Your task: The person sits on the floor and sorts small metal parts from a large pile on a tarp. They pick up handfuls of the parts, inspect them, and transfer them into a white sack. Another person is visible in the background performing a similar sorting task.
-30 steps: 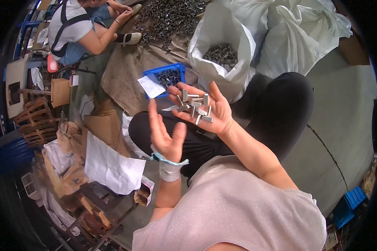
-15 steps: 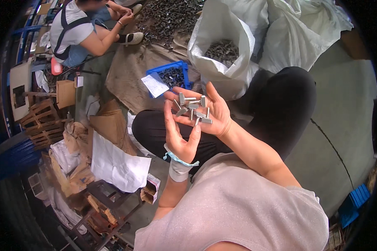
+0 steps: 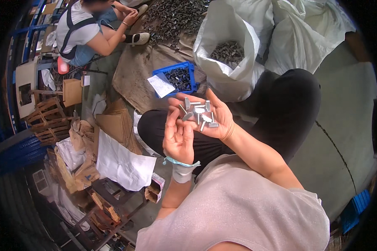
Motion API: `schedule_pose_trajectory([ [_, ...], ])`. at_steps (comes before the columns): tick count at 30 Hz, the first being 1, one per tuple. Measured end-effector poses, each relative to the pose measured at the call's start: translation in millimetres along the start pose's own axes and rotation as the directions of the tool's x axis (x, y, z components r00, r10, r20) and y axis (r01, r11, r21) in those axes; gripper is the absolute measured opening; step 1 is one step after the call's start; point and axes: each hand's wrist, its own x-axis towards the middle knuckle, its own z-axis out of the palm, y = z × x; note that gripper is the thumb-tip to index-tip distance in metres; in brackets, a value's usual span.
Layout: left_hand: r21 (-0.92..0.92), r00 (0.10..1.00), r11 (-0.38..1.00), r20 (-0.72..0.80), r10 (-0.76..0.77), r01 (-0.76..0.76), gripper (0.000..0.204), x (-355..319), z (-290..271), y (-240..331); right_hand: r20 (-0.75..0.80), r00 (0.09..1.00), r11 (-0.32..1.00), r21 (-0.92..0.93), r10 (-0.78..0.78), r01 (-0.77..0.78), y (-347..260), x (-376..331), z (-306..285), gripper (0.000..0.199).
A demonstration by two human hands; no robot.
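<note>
Our right hand (image 3: 222,118) lies palm up, fingers spread open, with a cluster of T-shaped metal pieces (image 3: 200,110) resting loose across palm and fingers. Just beside it stands our left hand (image 3: 178,140), its fingers loosely bent close to the right fingertips; we see nothing in them. Below those fingers, a pale blue band (image 3: 182,162) circles our left wrist. Beyond the right fingertips sits a blue crate (image 3: 192,77) of small dark pieces, a white slip (image 3: 160,85) over its left side. Beyond the fingers and to their right, a white sack (image 3: 232,85) stands open, grey pieces (image 3: 228,52) inside. Farther out, a dark pile (image 3: 178,21) lies on a brown sheet (image 3: 132,79), a co-worker (image 3: 81,35) seated to its left.
</note>
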Motion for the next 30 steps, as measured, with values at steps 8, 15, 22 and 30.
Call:
schedule_pose_trajectory([
  [8, -0.044, 0.998, 0.999, -0.058, 0.008, -0.01, 0.024, 2.0, -4.4, -1.5, -0.027, 1.0, 1.0, 0.014, 0.014, -0.013, -0.4, -1.3, 0.0, 0.071],
  [15, -0.047, 0.998, 0.998, -0.055, 0.029, -0.031, 0.023, 5.3, -6.4, -4.2, -0.101, 0.995, 0.999, -0.049, -0.024, 0.019, -2.3, 0.5, 7.8, 0.069],
  [22, 0.064, 0.983, 0.995, -0.161, 0.092, -0.083, 0.027, 31.9, -33.0, -1.1, -0.095, 0.972, 0.715, -0.693, -0.216, 0.091, -72.3, 25.7, 86.3, 0.06],
  [30, 0.07, 0.976, 0.994, -0.198, 0.094, -0.082, 0.029, 61.7, -72.7, -2.8, -0.055, 0.709, -0.553, -0.584, -0.703, -0.594, -165.8, 57.2, 113.0, 0.052],
])
